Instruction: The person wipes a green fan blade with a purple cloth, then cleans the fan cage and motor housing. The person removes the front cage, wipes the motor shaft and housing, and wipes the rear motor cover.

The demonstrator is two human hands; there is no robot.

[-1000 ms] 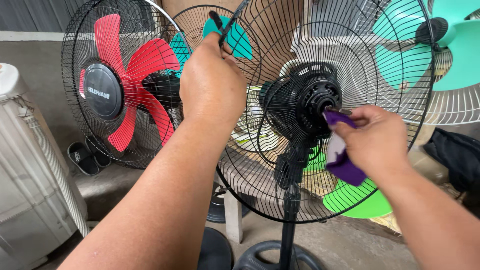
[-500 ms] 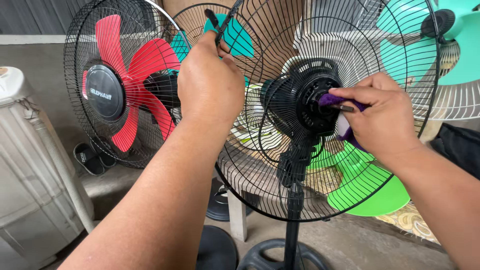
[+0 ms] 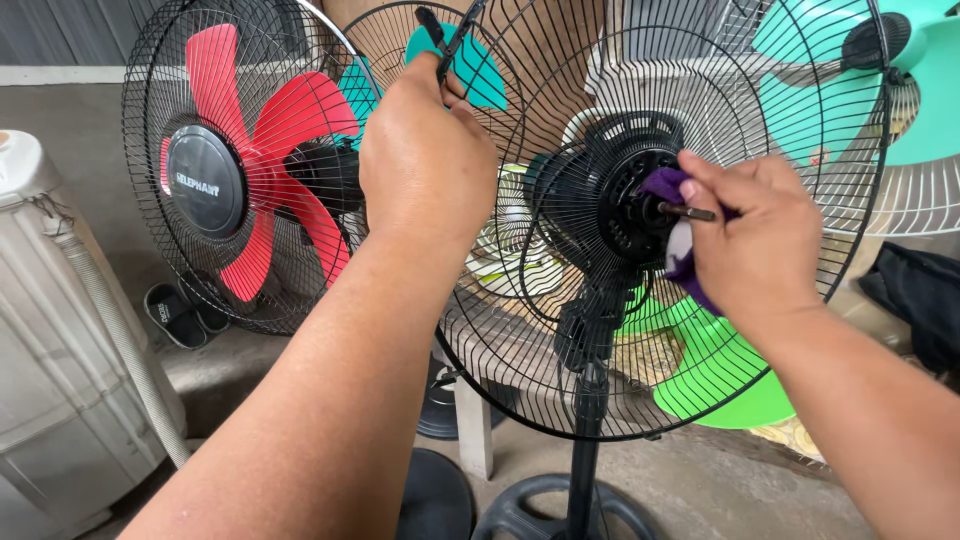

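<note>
Right hand (image 3: 750,235) presses purple cloth (image 3: 668,190) against fan motor (image 3: 620,200).

Landmark: red-bladed fan (image 3: 232,160), caged in black wire, upper left. Left of it, a white ribbed appliance (image 3: 45,330) with a grey corrugated hose (image 3: 115,340) down its side. Just below it, a pair of dark sandals (image 3: 180,312) on the concrete ledge. Far right of it, teal fan blades (image 3: 830,45), a white grille (image 3: 925,195) and a dark bundle of cloth (image 3: 915,300)
</note>
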